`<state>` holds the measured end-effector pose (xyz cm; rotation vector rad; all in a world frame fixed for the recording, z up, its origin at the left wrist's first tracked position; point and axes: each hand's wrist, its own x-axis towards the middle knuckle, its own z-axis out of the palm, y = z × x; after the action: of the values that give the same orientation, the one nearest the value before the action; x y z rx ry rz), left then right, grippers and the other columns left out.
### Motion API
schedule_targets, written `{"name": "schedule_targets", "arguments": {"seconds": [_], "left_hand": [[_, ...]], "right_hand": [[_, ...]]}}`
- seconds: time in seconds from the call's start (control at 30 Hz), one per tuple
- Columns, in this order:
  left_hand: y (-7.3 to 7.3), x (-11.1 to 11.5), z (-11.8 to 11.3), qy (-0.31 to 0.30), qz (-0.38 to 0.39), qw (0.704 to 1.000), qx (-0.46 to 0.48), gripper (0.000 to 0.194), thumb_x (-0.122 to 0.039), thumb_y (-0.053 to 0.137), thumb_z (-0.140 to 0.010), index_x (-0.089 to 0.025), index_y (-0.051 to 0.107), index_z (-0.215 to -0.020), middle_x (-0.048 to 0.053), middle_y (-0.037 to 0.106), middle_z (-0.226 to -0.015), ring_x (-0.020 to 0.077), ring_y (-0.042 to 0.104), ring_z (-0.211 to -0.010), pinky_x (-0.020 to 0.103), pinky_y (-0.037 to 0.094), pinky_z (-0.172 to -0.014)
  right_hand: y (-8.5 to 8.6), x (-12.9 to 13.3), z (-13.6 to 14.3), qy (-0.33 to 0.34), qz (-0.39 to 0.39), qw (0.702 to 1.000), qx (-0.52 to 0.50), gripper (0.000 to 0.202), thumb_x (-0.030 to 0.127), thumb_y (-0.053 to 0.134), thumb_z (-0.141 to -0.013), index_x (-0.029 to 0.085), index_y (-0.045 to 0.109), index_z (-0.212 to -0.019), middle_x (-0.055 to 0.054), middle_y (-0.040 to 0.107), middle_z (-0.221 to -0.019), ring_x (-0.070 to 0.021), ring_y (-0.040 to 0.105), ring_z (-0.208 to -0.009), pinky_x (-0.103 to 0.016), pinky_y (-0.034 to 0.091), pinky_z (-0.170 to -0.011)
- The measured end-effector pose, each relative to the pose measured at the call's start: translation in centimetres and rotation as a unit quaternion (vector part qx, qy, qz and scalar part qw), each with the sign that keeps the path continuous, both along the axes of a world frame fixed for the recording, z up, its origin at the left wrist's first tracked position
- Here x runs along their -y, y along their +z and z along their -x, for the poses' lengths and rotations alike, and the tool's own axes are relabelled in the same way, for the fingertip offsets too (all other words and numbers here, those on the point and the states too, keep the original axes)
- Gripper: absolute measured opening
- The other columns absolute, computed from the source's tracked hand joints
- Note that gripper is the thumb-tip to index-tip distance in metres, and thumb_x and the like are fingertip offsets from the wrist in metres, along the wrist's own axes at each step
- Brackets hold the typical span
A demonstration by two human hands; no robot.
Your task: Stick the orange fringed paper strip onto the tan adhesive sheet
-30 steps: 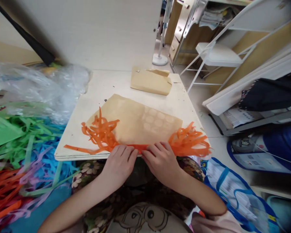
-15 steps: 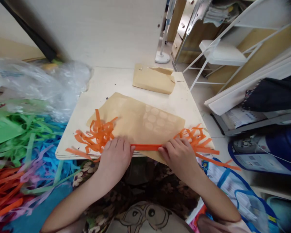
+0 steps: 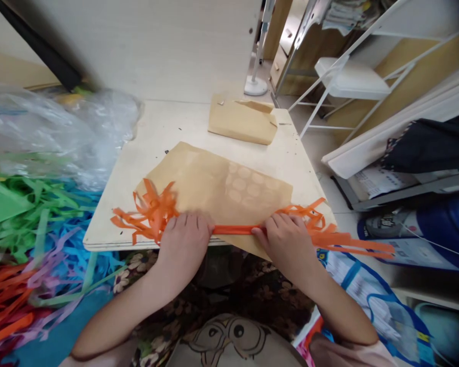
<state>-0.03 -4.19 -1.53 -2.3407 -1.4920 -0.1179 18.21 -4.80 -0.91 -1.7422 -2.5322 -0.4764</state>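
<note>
The left hand presses fingers-down on a bundle of orange paper strips near the desk's front edge, pinning it just right of the loose curled ends. To do this well, that hand should bear down flat and hold the strips stacked, so the band between the hands keeps taut and straight. The right hand pinches the bundle and should draw evenly outward, not lifting. The bundle looks thin and crepe-like, bright orange, compacted into a narrow ridge across a sheet of brown paper, its right ends fanning flat past the desk's corner.
</note>
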Motion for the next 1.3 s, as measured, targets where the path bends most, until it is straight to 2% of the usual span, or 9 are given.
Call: {"name": "schedule_targets", "arguments": {"seconds": [0.1,0.2,0.3,0.53,0.67,0.8,1.03,1.13,1.3], "left_hand": [[0.5,0.0,-0.7,-0.011,-0.008,1.0,0.004,0.013,-0.013,0.043,-0.073,-0.013,0.053,-0.066,0.006,0.053,-0.058,0.0211,0.049,-0.058,0.031,0.034,-0.051],[0.4,0.4,-1.3,-0.076,-0.029,0.996,0.028,0.016,-0.008,0.041,-0.072,-0.015,0.056,-0.073,0.004,0.056,-0.063,0.0195,0.051,-0.063,0.033,0.038,-0.061],[-0.1,1.3,-1.4,-0.092,-0.049,0.993,0.055,0.022,-0.006,0.038,-0.073,-0.012,0.059,-0.075,0.004,0.059,-0.066,0.0169,0.052,-0.065,0.035,0.038,-0.071],[-2.0,3.9,-1.0,-0.091,-0.033,0.994,0.054,0.034,-0.007,0.031,-0.076,-0.004,0.056,-0.1,0.013,0.058,-0.101,0.0221,0.05,-0.094,0.042,0.029,-0.089],[-2.6,4.4,-0.8,-0.079,-0.021,0.996,0.045,0.038,-0.007,0.031,-0.075,-0.002,0.05,-0.107,0.016,0.052,-0.111,0.0241,0.045,-0.103,0.045,0.025,-0.093],[-2.3,4.2,-0.3,-0.093,-0.002,0.995,0.047,0.039,-0.008,0.032,-0.075,-0.005,0.048,-0.11,0.015,0.049,-0.114,0.0233,0.045,-0.103,0.046,0.024,-0.094],[-1.2,2.5,-0.4,-0.113,-0.029,0.989,0.091,0.022,-0.015,0.046,-0.074,-0.019,0.06,-0.09,0.006,0.062,-0.085,0.0194,0.053,-0.076,0.04,0.036,-0.078],[-1.3,2.1,-0.3,-0.144,-0.032,0.981,0.128,0.018,-0.012,0.046,-0.073,-0.016,0.061,-0.083,0.004,0.062,-0.078,0.0177,0.05,-0.069,0.035,0.037,-0.069],[-1.5,1.9,0.1,-0.155,0.017,0.97,0.185,0.012,-0.012,0.05,-0.071,-0.015,0.059,-0.08,0.002,0.058,-0.067,0.0161,0.047,-0.063,0.029,0.035,-0.06]], "right_hand": [[0.6,0.0,0.7,0.001,-0.029,0.999,0.044,0.018,0.023,0.046,-0.076,0.015,0.052,-0.06,-0.005,0.053,-0.061,-0.0187,0.044,-0.063,-0.032,0.026,-0.063],[0.3,0.5,1.6,0.084,-0.069,0.992,0.062,0.016,0.012,0.039,-0.075,0.015,0.055,-0.071,-0.004,0.054,-0.067,-0.0184,0.044,-0.067,-0.035,0.027,-0.071],[-0.5,1.3,2.2,0.145,-0.058,0.986,0.058,0.023,0.01,0.034,-0.076,0.014,0.056,-0.083,-0.004,0.054,-0.073,-0.0166,0.044,-0.07,-0.034,0.028,-0.077],[-1.4,3.2,4.3,0.052,-0.033,0.998,0.03,0.044,0.023,0.041,-0.075,0.015,0.04,-0.118,-0.01,0.056,-0.086,-0.0228,0.046,-0.082,-0.042,0.022,-0.086],[-1.9,3.2,4.4,0.037,-0.035,0.998,-0.027,0.047,0.043,0.038,-0.078,0.015,0.045,-0.114,-0.01,0.054,-0.086,-0.0224,0.043,-0.085,-0.043,0.021,-0.087],[-1.9,3.3,2.3,0.007,-0.045,0.998,-0.045,0.056,0.057,0.04,-0.071,0.017,0.049,-0.11,-0.01,0.052,-0.092,-0.0241,0.039,-0.091,-0.044,0.022,-0.086],[-1.9,3.6,1.9,-0.017,-0.093,0.993,-0.073,0.032,0.035,0.047,-0.077,0.015,0.055,-0.1,-0.01,0.054,-0.098,-0.0233,0.038,-0.097,-0.044,0.02,-0.087],[-2.2,3.4,2.8,0.024,-0.099,0.987,-0.128,0.019,0.02,0.047,-0.077,0.018,0.057,-0.094,-0.005,0.057,-0.09,-0.019,0.043,-0.089,-0.038,0.024,-0.083],[-2.0,2.3,3.2,0.092,-0.034,0.982,-0.164,0.01,0.02,0.048,-0.076,0.019,0.058,-0.074,0.001,0.057,-0.069,-0.0146,0.045,-0.07,-0.032,0.027,-0.072]]}}
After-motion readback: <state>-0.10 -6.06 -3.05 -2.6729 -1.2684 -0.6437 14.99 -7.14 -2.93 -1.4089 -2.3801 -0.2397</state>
